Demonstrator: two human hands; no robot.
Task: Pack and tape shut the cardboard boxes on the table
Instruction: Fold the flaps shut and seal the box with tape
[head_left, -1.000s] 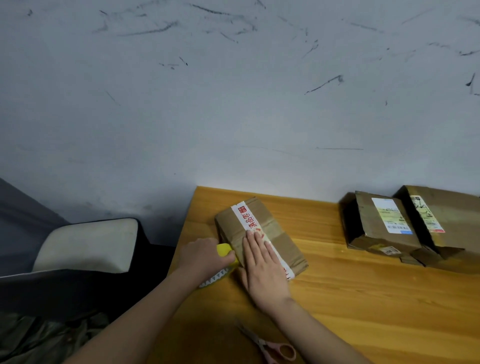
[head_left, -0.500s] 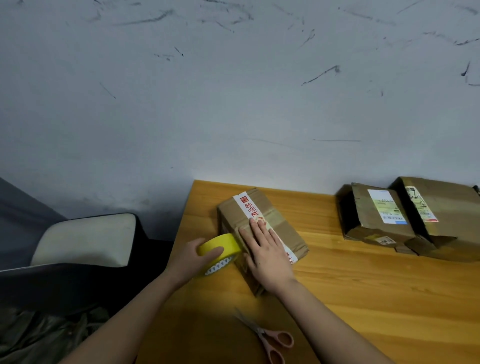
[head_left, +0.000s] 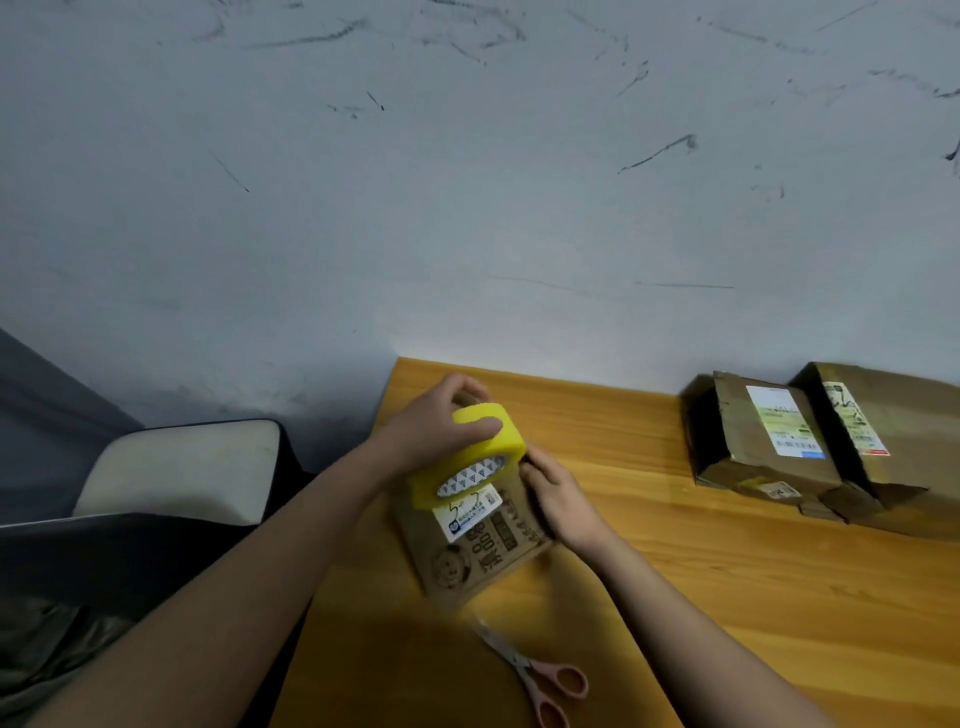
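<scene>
Now I'm looking down at the wooden bench (head_left: 727, 597), and my left hand (head_left: 436, 431) has its fingers and thumb curled round the yellow tape roll (head_left: 470, 457), holding it up over the far end of the cardboard box (head_left: 478, 551). That box sits near the bench's left edge with its printed face and a white label (head_left: 470, 512) turned up toward me. My right hand (head_left: 556, 493) is on the box's right side, fingers bent against the cardboard edge, gripping it just beside the roll. Pink-handled scissors (head_left: 540, 675) lie flat on the bench closer to me, blades pointing toward the box and apart from it. Over on the right, two more cardboard boxes (head_left: 769, 447) with shipping labels sit against the wall (head_left: 467, 208), touching each other and well apart from the one I'm working on. Off the bench to the left I see a dark chair with a pale cushion (head_left: 182, 467).
</scene>
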